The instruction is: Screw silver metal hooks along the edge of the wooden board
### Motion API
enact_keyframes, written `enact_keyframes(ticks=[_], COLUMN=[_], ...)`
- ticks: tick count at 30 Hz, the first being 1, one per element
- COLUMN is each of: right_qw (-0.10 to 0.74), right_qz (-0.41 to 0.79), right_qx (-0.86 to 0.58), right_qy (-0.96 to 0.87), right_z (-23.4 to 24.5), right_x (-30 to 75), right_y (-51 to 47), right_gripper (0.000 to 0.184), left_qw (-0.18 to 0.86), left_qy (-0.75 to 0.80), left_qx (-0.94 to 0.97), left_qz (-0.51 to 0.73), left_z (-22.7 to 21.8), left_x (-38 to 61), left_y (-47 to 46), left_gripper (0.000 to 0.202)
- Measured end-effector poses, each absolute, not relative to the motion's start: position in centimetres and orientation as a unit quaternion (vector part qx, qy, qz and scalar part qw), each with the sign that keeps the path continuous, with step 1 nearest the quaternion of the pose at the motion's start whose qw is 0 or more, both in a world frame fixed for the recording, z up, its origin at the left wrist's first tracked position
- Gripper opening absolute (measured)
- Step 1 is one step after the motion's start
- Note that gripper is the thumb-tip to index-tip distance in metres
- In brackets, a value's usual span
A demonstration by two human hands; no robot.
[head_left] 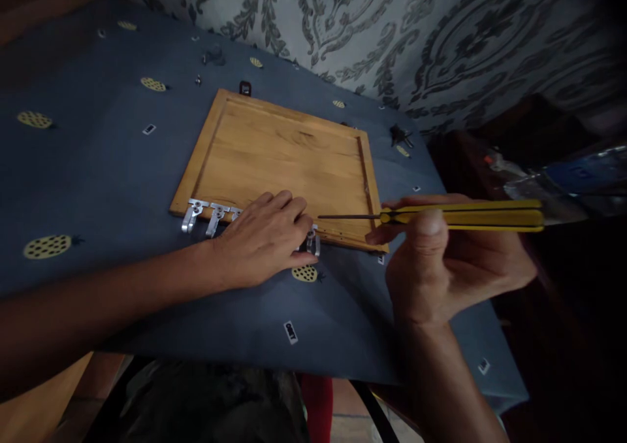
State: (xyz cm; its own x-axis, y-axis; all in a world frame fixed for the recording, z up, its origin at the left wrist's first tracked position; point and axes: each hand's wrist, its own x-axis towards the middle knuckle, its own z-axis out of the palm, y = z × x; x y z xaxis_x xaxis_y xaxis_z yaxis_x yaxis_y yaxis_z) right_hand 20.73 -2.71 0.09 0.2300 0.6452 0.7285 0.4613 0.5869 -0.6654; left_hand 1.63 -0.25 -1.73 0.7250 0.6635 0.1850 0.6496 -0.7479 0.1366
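A wooden board [284, 149] with a raised frame lies flat on the blue tablecloth. Several silver metal hooks [196, 213] line its near edge. My left hand [267, 237] covers part of that edge, fingers curled on top and thumb below, closed around a metal hook [312, 239] at its fingertips. In my right hand [431, 260] is a screwdriver [465, 215] with a yellow handle, held nearly level. Its thin shaft points left, and the tip is just right of my left fingertips, over the board's near edge. Whether the tip touches anything, I cannot tell.
The tablecloth [98, 168] carries pineapple prints. A small dark object [245, 89] lies behind the board, and a black item [400, 136] sits at the back right. A patterned wall [343, 25] closes off the back. Plastic-wrapped things [563, 175] stand at the right.
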Motion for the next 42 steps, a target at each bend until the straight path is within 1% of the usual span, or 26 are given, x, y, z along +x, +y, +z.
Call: enact_keyframes(ticks=[2, 7, 12, 17, 23, 28, 30, 35, 42], right_qw=[0.646, 0.593, 0.586, 0.559, 0.566, 0.545, 0.544, 0.551, 0.557], right_qz=[0.086, 0.097, 0.099, 0.085, 0.1, 0.107, 0.115, 0.202, 0.212], right_qx=[-0.446, -0.478, -0.471, -0.49, -0.479, -0.486, -0.475, -0.439, -0.43], right_qy=[-0.613, -0.64, -0.652, -0.663, -0.664, -0.675, -0.682, -0.68, -0.679], right_z=[0.1, 0.1, 0.1, -0.1, -0.4, -0.2, 0.0, 0.6, 0.7], right_x=[20.6, 20.9, 21.0, 21.3, 21.4, 21.5, 21.5, 21.4, 21.7], right_y=[-2.7, -2.8, -2.8, -2.8, -2.9, -2.9, -2.9, -3.0, -3.1], right_gripper=[0.023, 0.022, 0.021, 0.019, 0.016, 0.009, 0.01, 0.017, 0.017], left_qw=[0.027, 0.024, 0.021, 0.021, 0.025, 0.022, 0.023, 0.024, 0.022], left_qy=[0.351, 0.349, 0.348, 0.35, 0.354, 0.352, 0.351, 0.348, 0.348], left_qx=[0.929, 0.929, 0.929, 0.929, 0.928, 0.929, 0.929, 0.93, 0.931], left_qz=[0.116, 0.122, 0.121, 0.121, 0.112, 0.114, 0.114, 0.113, 0.11], left_z=[-1.8, -1.7, -1.7, -1.7, -1.5, -1.5, -1.4, -1.4, -1.4], left_x=[1.6, 1.5, 1.5, 1.6, 1.7, 1.7, 1.6, 1.6, 1.5], left_y=[-0.2, -0.3, -0.3, -0.3, -0.4, -0.4, -0.4, -0.4, -0.3], left_gripper=[0.043, 0.041, 0.04, 0.04, 0.041, 0.042, 0.042, 0.04, 0.041])
